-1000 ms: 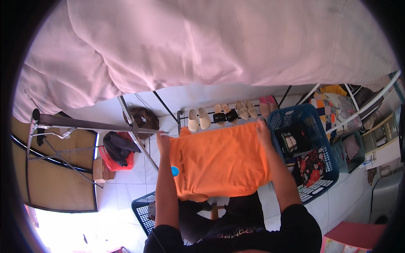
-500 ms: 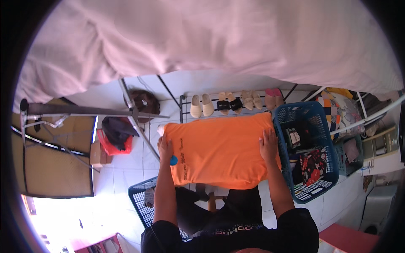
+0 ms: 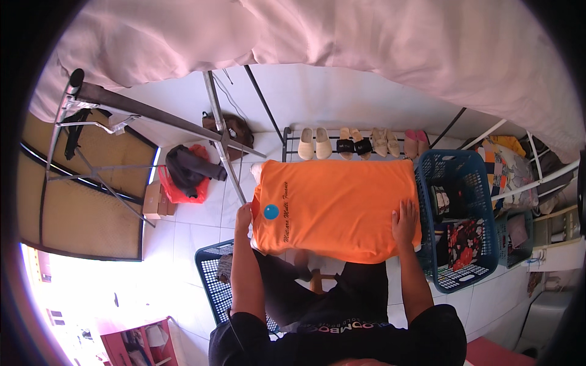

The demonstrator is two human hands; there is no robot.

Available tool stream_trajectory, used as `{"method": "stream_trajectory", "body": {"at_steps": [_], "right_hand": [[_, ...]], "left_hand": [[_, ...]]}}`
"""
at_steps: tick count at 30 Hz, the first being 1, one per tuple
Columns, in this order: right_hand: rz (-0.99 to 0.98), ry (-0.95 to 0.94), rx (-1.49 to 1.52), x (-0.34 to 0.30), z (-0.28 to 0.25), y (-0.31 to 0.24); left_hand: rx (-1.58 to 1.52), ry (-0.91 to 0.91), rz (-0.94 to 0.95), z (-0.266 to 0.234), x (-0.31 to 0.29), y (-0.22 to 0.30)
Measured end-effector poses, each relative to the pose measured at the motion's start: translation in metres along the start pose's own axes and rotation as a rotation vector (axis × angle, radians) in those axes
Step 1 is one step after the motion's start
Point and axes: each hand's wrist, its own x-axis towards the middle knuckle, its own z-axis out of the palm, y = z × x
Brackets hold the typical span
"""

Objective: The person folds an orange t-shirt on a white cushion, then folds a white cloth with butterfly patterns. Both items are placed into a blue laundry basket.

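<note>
An orange shirt (image 3: 342, 207) lies spread over a flat raised surface in front of my lap. It bears a line of dark lettering and a blue round mark (image 3: 271, 211) near its left side. My left hand (image 3: 243, 217) is at the shirt's left edge, its fingers closed on the cloth there. Flat on the right part of the shirt rests my right hand (image 3: 404, 223), fingers stretched out. The cloth looks mostly smooth, and its near edge hangs toward my knees. White material (image 3: 256, 172) peeks out at the far left corner.
A blue basket (image 3: 459, 285) with folded clothes stands close at the right; another basket (image 3: 204, 259) sits low at the left. Slippers and sandals (image 3: 315, 144) line a rack beyond the shirt. A metal frame (image 3: 146, 117) and red bag (image 3: 189, 194) are at left; pink fabric (image 3: 305, 36) hangs above.
My left hand has gone from lying on the shirt to gripping its left edge. My right hand has slid a little nearer to me. The cloth looks flatter, and the view has shifted.
</note>
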Motion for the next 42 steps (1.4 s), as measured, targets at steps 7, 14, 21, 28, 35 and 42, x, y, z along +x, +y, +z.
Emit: {"method": "stream_trajectory", "body": {"at_steps": [7,14,21,28,35,42], "right_hand": [[-0.002,-0.001,-0.016,0.001,0.003,-0.012],[0.001,0.013,-0.056,-0.004,0.000,0.001],[-0.241,0.105,0.017,0.006,0.006,-0.044],[-0.480,-0.197,0.108,-0.016,0.030,-0.148],[-0.274,-0.185,0.075,-0.003,0.008,-0.094],[-0.116,-0.054,0.014,0.010,-0.002,0.005]], "left_hand": [[-0.679,-0.162,-0.377,-0.038,0.006,0.012],[-0.730,-0.079,-0.027,-0.032,-0.009,0.045],[0.448,0.837,0.228,-0.009,-0.018,0.030],[0.850,0.137,0.678,0.123,-0.080,0.091],[0.970,0.058,0.560,0.121,-0.078,0.079],[0.964,0.083,0.580,0.123,-0.073,0.084]]}}
